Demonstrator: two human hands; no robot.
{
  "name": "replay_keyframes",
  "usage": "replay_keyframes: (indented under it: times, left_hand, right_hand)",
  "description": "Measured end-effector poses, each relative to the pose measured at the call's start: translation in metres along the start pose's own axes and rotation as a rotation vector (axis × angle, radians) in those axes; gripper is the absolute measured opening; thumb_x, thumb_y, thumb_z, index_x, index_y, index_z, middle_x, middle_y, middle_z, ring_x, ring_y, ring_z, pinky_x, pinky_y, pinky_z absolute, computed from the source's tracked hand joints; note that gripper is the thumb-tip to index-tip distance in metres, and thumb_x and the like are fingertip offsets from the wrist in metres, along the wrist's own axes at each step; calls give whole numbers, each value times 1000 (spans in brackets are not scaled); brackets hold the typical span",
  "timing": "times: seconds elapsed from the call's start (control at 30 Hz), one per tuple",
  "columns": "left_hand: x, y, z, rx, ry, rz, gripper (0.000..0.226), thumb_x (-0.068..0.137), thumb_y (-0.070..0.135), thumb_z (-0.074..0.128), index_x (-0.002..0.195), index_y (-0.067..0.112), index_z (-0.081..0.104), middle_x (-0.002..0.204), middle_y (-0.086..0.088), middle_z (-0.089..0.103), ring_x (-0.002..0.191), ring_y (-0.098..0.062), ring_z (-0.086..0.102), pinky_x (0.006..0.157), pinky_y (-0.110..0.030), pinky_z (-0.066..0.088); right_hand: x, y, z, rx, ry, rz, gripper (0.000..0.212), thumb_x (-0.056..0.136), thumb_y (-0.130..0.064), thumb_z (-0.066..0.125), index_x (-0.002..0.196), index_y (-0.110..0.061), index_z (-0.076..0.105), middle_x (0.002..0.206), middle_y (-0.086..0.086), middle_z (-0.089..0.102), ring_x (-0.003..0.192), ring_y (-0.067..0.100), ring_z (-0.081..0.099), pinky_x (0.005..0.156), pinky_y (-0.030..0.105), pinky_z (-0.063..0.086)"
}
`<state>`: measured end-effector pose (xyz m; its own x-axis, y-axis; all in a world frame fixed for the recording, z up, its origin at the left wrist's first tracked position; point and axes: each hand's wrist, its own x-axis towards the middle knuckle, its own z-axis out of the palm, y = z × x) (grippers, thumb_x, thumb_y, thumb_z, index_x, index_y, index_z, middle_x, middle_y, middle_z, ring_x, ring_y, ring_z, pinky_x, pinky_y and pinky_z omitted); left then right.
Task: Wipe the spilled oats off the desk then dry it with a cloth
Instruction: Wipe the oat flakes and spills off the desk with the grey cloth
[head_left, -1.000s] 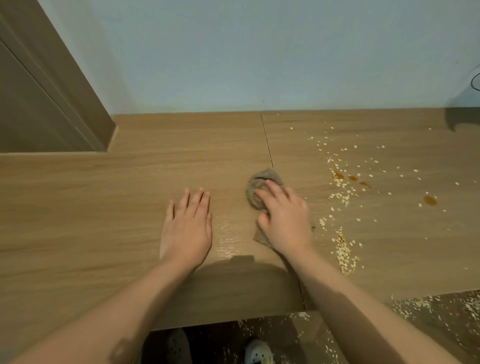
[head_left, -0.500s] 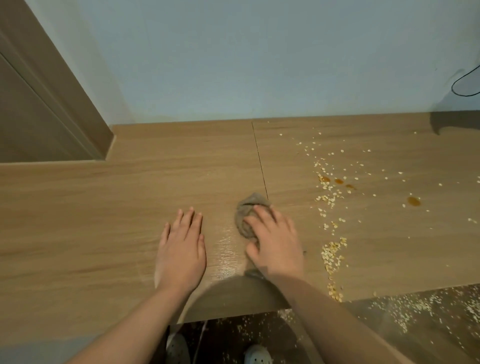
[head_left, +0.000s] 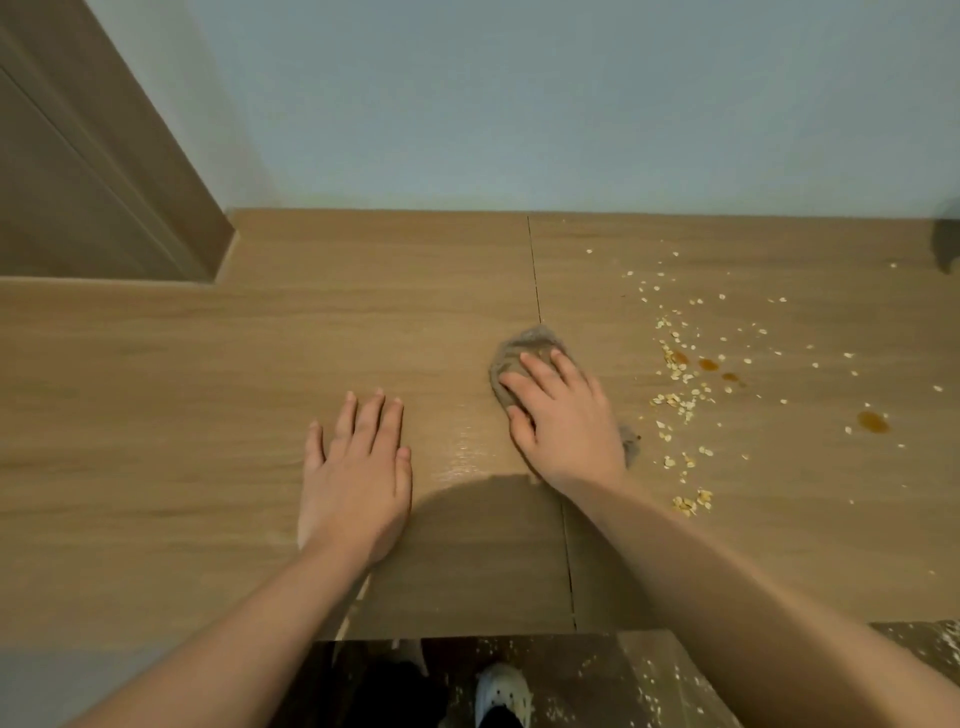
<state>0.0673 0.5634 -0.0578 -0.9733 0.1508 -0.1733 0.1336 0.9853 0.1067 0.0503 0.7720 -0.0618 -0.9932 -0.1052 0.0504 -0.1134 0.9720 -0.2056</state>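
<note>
Two hands lay on the desk (head_left: 208, 364). The right hand (head_left: 563, 421) pressed flat on the grey-brown cloth (head_left: 524, 345), its fingers nearly straight and a little spread, gripping nothing. Half a second before, its fingertips had been about level with those of the left hand (head_left: 358, 473). It had since pushed the cloth away from the body, so that it reached clearly farther toward the wall (head_left: 519, 104). The left hand had kept its place, palm down on the bare wood with its fingers straight and close together.

The cloth lay on the seam between the two desk boards. Its long axis ran from far left to near right under the palm. The bunched far end pointed toward the wall, and a small corner showed by the wrist. A wet sheen marked the wood between the hands.

Spilled oats (head_left: 680, 395) were scattered to the right of the cloth, among a few brown drops (head_left: 872, 422). More flakes lay on the floor (head_left: 597, 686) beside a white shoe (head_left: 501, 693).
</note>
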Motion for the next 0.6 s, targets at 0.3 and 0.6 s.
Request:
replay_keyframes:
  times: [0.3, 0.6]
  left_hand:
    - [17, -26, 2, -69, 53, 181, 51, 86, 40, 35, 125, 16, 58, 132, -4, 56, 127, -23, 43, 98, -50, 38]
    - [51, -32, -5, -7, 15, 211, 59, 91, 48, 25, 137, 17, 45, 144, -7, 43, 136, -29, 35, 108, -49, 28]
  right_hand:
    - [-51, -30, -5, 186, -75, -299, 17, 87, -30, 53, 99, -26, 64, 124, -5, 60, 124, 21, 47, 105, 39, 36]
    - [92, -15, -5, -3, -109, 151, 51, 97, -38, 37, 146, -30, 23, 156, 1, 17, 143, 23, 11, 113, 39, 15]
